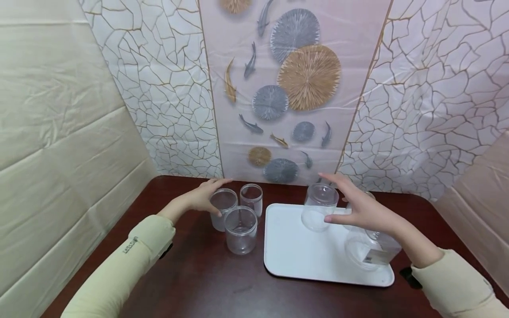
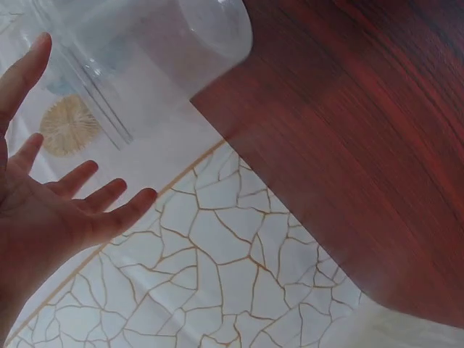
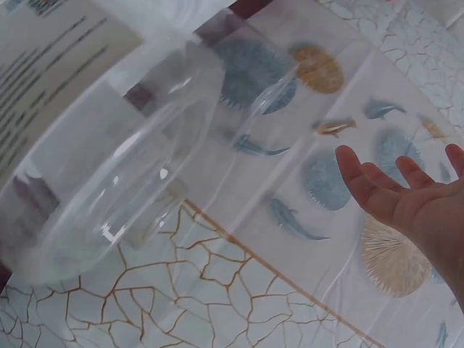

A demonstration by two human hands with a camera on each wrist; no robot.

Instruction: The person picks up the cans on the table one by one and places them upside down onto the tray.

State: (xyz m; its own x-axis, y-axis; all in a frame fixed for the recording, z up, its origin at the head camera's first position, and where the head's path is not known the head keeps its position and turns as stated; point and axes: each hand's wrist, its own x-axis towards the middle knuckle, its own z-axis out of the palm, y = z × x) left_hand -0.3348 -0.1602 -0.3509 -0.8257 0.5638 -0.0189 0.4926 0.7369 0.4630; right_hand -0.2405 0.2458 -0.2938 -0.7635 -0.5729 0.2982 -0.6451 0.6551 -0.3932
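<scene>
My left hand (image 1: 199, 196), fingers spread, reaches around the back-left clear jar (image 1: 219, 219); its thumb overlaps the jar's side in the head view. In the left wrist view, the palm and fingers (image 2: 69, 181) appear unclosed beside a clear jar (image 2: 167, 65). A wide clear jar (image 1: 241, 240) and a slimmer one (image 1: 255, 205) stand close by, mouths up. Over the white tray (image 1: 302, 260) my right hand (image 1: 363, 210) is spread, thumb and fingers apart, near a clear jar (image 1: 316, 216). Nothing lies in its palm in the right wrist view.
A labelled clear jar (image 1: 381, 254) is on the tray's right part, below my right forearm. Another clear container (image 1: 369, 194) is mostly hidden behind my right hand. Dark red tabletop (image 1: 199, 282) extends around the tray, with a patterned cloth (image 1: 274, 132) hanging behind.
</scene>
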